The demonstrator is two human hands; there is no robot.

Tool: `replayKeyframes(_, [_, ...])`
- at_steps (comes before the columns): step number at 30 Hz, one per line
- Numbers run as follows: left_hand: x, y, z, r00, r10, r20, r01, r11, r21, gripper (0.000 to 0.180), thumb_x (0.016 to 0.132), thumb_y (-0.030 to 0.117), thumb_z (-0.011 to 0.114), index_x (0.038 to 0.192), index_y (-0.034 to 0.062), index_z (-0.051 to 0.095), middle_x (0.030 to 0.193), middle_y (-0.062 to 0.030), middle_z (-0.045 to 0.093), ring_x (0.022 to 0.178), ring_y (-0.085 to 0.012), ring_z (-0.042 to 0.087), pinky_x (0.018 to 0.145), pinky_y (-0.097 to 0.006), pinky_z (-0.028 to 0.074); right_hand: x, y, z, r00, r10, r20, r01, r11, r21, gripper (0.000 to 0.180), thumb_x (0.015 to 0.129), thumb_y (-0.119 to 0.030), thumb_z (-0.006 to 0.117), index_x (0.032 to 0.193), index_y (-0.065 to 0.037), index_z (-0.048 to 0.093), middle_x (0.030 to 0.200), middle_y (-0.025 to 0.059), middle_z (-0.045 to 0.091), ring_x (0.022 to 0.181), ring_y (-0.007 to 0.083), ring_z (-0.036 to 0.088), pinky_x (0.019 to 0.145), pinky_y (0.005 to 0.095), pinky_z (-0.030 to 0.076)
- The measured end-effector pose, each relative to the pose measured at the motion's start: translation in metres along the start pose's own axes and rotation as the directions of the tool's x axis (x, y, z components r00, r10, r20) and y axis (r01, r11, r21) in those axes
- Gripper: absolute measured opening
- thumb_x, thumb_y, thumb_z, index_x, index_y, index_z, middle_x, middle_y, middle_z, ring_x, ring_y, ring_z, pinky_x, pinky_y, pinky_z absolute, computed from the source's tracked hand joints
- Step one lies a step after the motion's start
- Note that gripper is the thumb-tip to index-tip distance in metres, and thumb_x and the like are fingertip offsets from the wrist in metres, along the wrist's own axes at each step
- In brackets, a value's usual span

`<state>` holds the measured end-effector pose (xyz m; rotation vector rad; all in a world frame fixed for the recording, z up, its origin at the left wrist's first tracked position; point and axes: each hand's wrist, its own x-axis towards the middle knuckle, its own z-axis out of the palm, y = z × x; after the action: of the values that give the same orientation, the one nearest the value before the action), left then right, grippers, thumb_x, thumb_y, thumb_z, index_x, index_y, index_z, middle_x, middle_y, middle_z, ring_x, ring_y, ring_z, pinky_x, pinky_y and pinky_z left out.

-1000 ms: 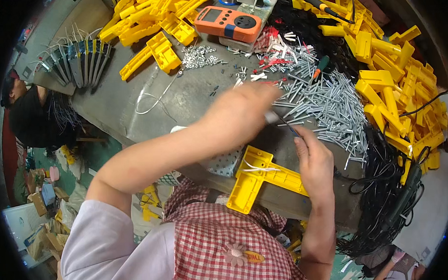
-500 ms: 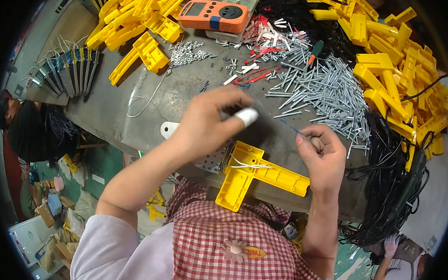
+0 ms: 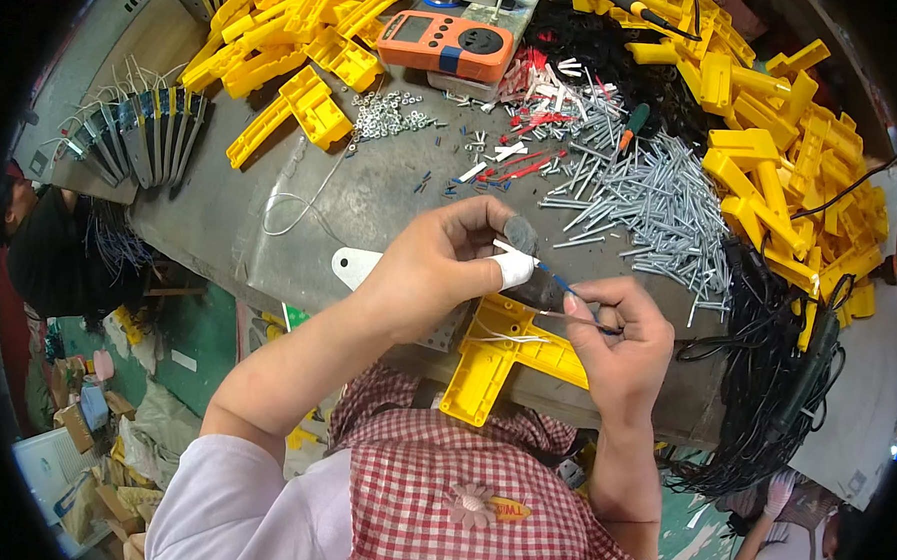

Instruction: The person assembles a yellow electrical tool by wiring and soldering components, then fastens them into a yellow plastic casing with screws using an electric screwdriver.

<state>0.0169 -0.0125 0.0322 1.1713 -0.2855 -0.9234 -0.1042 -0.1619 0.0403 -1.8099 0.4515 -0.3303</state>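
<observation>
My left hand (image 3: 443, 265) is closed in a pinch above the bench; its thumb wears a white wrap and a fingertip a grey one. Between them sits a short thin white piece (image 3: 505, 247), like a bit of sleeving. A blue wire (image 3: 557, 278) runs from that pinch to my right hand (image 3: 626, 342), whose thumb and fingers grip it. Another thin brownish wire (image 3: 568, 318) sticks out of the right hand's grip. Below both hands lies a yellow T-shaped plastic housing half (image 3: 470, 384), open side up with white wires inside. The right hand partly hides its arm.
Loose screws (image 3: 645, 201) lie in a heap to the right, with a green-handled screwdriver (image 3: 635, 127). Yellow housings (image 3: 764, 166) pile up beyond. An orange meter (image 3: 445, 45) stands at the back, near nuts (image 3: 386, 113). Black cords (image 3: 764, 396) hang over the right edge.
My left hand has come down and right, and now pinches the white piece at the blue wire's end. My right hand has moved slightly left and lower, over the housing's arm.
</observation>
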Motion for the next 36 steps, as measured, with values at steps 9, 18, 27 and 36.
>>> replayKeyframes(9, [0.001, -0.005, -0.003, 0.881, 0.429, 0.2, -0.436, 0.57, 0.697, 0.015, 0.07, 0.002, 0.069, 0.08, 0.0047, 0.058, 0.084, -0.0071, 0.063, 0.086, -0.0215, 0.06, 0.079, -0.031, 0.046, 0.008, 0.003, -0.009, 0.956, -0.136, 0.258, 0.162, 0.983, -0.081, 0.028, 0.081, 0.0, 0.059, 0.109, -0.003, 0.059, 0.075, 0.0102, 0.063, 0.064, 0.0177, 0.061, 0.062, 0.0291, 0.047])
replayKeyframes(18, [0.017, -0.009, 0.003, 0.844, 0.387, 0.371, -0.505, 0.341, 0.793, 0.018, 0.068, 0.011, 0.072, 0.084, 0.0088, 0.063, 0.081, -0.003, 0.062, 0.084, -0.0234, 0.058, 0.082, -0.036, 0.041, 0.024, 0.019, -0.015, 0.906, 0.101, 0.41, -0.013, 0.977, -0.214, 0.058, 0.083, -0.007, 0.061, 0.136, -0.008, 0.037, 0.068, 0.0075, 0.064, 0.054, 0.0129, 0.053, 0.056, 0.028, 0.046])
replayKeyframes(27, [0.059, -0.004, -0.054, 0.886, 0.463, 0.021, -0.012, -0.023, 1.0, 0.024, 0.074, 0.016, 0.068, 0.092, 0.0023, 0.06, 0.101, -0.0124, 0.058, 0.098, -0.03, 0.054, 0.083, -0.038, 0.045, 0.025, 0.049, -0.004, 0.966, 0.135, 0.222, -0.198, 0.935, 0.293, 0.021, 0.093, -0.018, 0.052, 0.104, 0.0, 0.054, 0.065, 0.0052, 0.061, 0.052, 0.0037, 0.042, 0.046, 0.0192, 0.032])
replayKeyframes(36, [0.047, -0.007, -0.055, 0.871, 0.49, 0.045, -0.075, 0.041, 0.996, 0.022, 0.07, 0.008, 0.066, 0.09, 0.0018, 0.058, 0.095, -0.0129, 0.059, 0.089, -0.0325, 0.058, 0.077, -0.038, 0.047, 0.027, 0.046, -0.006, 0.979, 0.084, 0.185, -0.137, 0.946, 0.295, 0.015, 0.089, -0.006, 0.057, 0.101, 0.002, 0.059, 0.076, 0.0037, 0.061, 0.065, 0.0063, 0.055, 0.058, 0.0186, 0.041])
